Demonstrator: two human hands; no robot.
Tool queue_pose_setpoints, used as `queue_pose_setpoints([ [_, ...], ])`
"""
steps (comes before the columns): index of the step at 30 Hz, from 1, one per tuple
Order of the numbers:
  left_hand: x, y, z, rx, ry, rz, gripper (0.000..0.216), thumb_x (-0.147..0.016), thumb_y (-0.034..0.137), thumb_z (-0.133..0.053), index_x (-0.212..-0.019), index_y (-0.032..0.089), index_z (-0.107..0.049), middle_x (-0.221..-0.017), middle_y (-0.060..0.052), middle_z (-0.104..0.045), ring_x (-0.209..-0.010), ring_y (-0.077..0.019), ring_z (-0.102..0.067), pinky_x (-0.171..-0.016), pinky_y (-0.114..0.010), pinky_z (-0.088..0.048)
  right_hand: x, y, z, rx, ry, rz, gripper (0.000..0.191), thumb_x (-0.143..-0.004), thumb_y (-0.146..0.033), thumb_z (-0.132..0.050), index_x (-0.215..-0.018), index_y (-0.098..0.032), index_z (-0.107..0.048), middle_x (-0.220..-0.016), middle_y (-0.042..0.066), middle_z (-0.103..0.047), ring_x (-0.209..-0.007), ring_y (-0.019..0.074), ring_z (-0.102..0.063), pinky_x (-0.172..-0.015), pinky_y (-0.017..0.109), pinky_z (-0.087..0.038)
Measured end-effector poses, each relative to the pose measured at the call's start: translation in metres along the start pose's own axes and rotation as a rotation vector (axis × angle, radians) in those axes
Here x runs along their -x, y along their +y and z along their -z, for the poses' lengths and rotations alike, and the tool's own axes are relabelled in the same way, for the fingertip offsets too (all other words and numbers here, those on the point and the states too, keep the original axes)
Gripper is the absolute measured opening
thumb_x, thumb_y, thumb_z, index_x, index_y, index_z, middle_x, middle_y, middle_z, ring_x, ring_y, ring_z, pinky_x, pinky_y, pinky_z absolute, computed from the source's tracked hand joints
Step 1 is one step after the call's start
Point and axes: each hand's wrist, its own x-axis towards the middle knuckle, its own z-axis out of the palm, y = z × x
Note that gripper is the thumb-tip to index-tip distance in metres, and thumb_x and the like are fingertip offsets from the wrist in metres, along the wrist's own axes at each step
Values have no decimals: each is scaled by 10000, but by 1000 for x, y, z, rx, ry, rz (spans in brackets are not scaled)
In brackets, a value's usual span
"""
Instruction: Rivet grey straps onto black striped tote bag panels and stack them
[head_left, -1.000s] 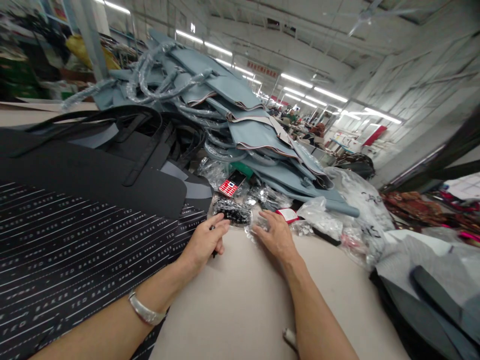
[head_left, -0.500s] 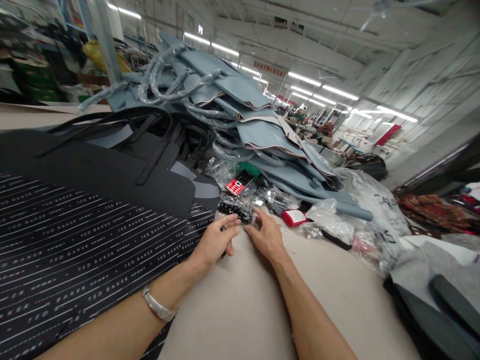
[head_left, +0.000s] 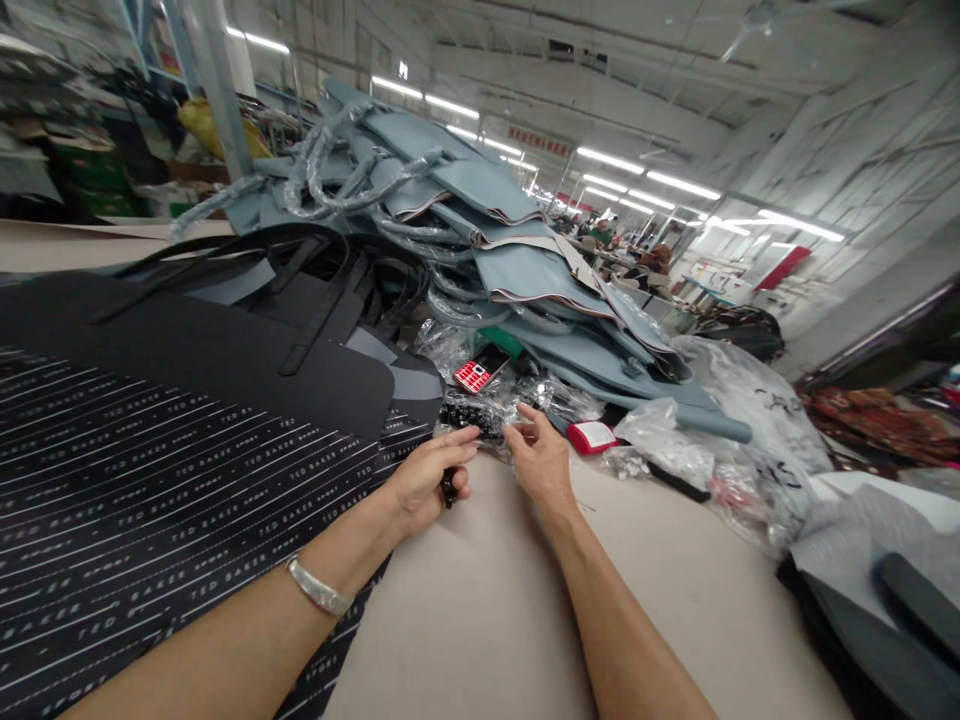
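My left hand (head_left: 433, 478) has its lower fingers curled round several small shiny black pieces (head_left: 449, 486), whose kind I cannot make out. Its forefinger stretches toward a clear plastic bag (head_left: 486, 412) of similar small black parts. On the bag's right side, my right hand (head_left: 543, 462) has bent fingers, with thumb and forefinger closed at the plastic edge. Just behind the bag lies a mobile phone (head_left: 481, 370) with red and white keys. Both forearms reach over the pale tabletop (head_left: 480, 590).
Black bag panels with straps (head_left: 300, 350) lie on striped lettered fabric (head_left: 210, 500) at left. Blue-grey bag pieces (head_left: 465, 210) are heaped behind. To the right are a red item with a white label (head_left: 592, 437), plastic-wrapped parts (head_left: 671, 445) and black pieces (head_left: 862, 620).
My left fingers have turned, showing more of the black pieces. My right hand has shifted slightly right, its fingers drawn in at the bag's edge.
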Motion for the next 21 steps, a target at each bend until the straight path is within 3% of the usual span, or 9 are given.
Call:
queue_pose_setpoints([
  [4, -2, -2, 1, 51, -25, -24, 406, -845, 53, -606, -1241, 136, -631, -1366, -147, -589, -449, -5, -408, -420, -187, -434, 1, 6, -4, 30, -73, 47, 732, -734, -302, -713, -1420, -185, -483, -1197, 114, -686, -883, 203, -701, -815, 346, -577],
  [8, -3, -2, 0, 68, -31, -40, 427, -844, 39, -591, -1257, 138, -635, -1422, -159, -547, -450, -6, -409, -421, -191, -436, 3, 6, -11, 166, -48, 127, 693, -760, -215, -648, -1430, -184, -476, -1311, 142, -604, -1092, 271, -626, -959, 437, -516],
  [11, -4, -2, 1, 70, -36, -42, 422, -852, 35, -577, -1258, 133, -637, -1439, -163, -532, -450, -4, -417, -424, -192, -445, 2, 4, -14, 267, -33, 178, 608, -815, -182, -571, -1416, -159, -491, -1297, 160, -600, -1109, 290, -609, -995, 470, -484],
  [15, -5, -3, 1, 72, -42, -50, 413, -856, 34, -583, -1256, 128, -633, -1452, -158, -520, -449, -1, -427, -422, -188, -450, -1, 6, -10, 376, -65, 234, 499, -822, -99, -514, -1308, -168, -600, -1209, 129, -665, -1103, 266, -624, -1013, 421, -476],
  [21, -4, -3, -1, 74, -27, -39, 396, -862, 29, -583, -1249, 101, -624, -1428, -179, -537, -438, 3, -419, -406, -181, -438, -5, 7, 1, 506, -79, 210, 432, -851, -88, -495, -1237, -165, -674, -1149, 110, -734, -1025, 242, -691, -992, 365, -495],
])
